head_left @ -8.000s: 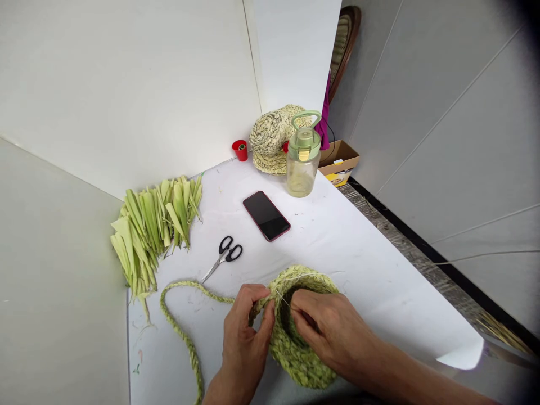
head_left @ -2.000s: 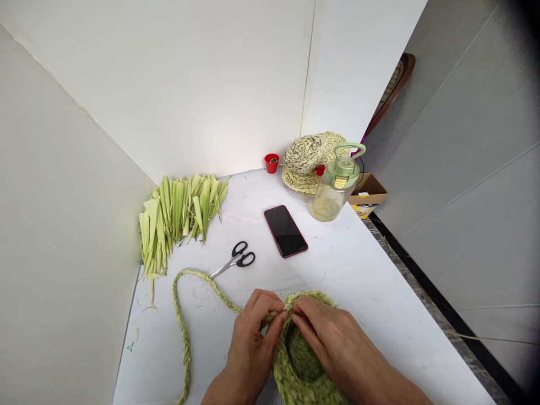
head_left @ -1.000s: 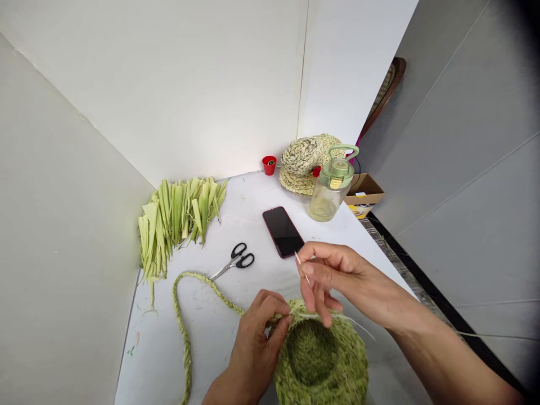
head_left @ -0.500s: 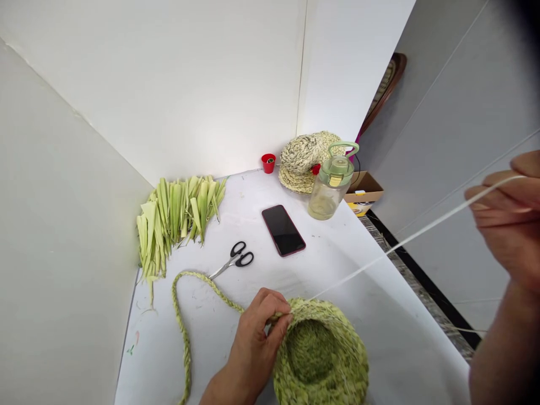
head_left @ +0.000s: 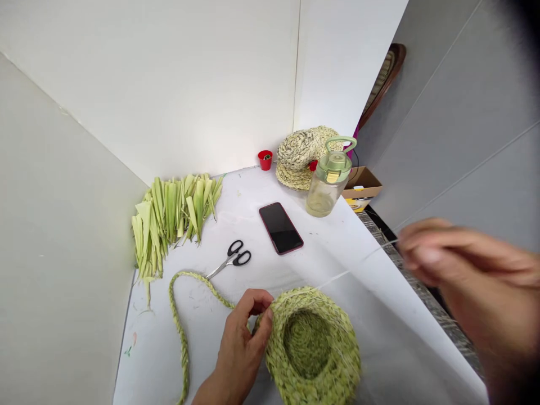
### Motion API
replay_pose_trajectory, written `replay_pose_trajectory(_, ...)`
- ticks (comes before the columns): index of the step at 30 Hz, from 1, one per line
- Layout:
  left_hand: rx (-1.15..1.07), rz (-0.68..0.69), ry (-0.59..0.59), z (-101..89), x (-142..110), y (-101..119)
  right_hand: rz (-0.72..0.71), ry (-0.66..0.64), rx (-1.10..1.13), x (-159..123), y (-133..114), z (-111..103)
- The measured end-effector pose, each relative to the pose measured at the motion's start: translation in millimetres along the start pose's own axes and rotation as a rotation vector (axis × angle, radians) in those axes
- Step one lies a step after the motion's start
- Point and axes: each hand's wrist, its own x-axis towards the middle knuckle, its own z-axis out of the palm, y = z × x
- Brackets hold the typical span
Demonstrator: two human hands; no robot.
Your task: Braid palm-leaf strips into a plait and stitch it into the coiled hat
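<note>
L hand [head_left: 242, 334] pinching braidwork [head_left: 307, 344], R hand [head_left: 472, 275] w/ thread [head_left: 334, 278].

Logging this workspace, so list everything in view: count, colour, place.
Round woven piece: one, green, table front
Braided cord: one, green, table's left side
Thread: one, white, woven piece to right hand
Scissors: one pair, black handles, near cord
Smartphone: one, black, table's middle
Leaf strips: many, green, back left
Cup: one, red, back edge
Hat-shaped weave: one, cream, back right
Bottle: one, clear, green lid, right
Cardboard box: one, brown, beyond table's right
Cable: one, black, by box
Cloth: one, purple, behind bottle
Woven object: one, brown rim, right background
Table: one, white, centre
Walls: several, white and grey, around
Floor: one, grey, right
Left hand: one, bare, at woven piece's edge
Right hand: one, blurred, at thread's end
</note>
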Motion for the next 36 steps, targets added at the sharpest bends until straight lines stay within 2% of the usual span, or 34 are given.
replay_pose_trajectory(1, -0.019, -0.023, 0.004, 0.7, 0, 0, -0.006, -0.021, -0.067, -3, -3, 13)
replay_pose_trajectory(5, -0.059, -0.063, 0.008, 3.4, 0, -2, -0.103, -0.409, -0.278, -24, 0, 62)
replay_pose_trajectory(8, -0.078, -0.078, 0.012, 3.9, 0, -3, -0.172, -0.519, -0.413, -42, 13, 86)
replay_pose_trajectory(12, -0.087, -0.097, 0.024, 4.5, 0, -5, -0.217, -0.529, -0.509, -53, 24, 98)
replay_pose_trajectory(18, -0.087, -0.094, 0.024, 5.2, -1, -9, -0.196, -0.530, -0.532, -53, 23, 99)
replay_pose_trajectory(27, -0.086, -0.037, -0.002, 4.2, -1, -10, -0.253, -0.425, -0.464, -57, 27, 106)
replay_pose_trajectory(36, -0.077, -0.003, 0.011, 4.7, -2, -10, -0.263, -0.385, -0.485, -57, 28, 113)
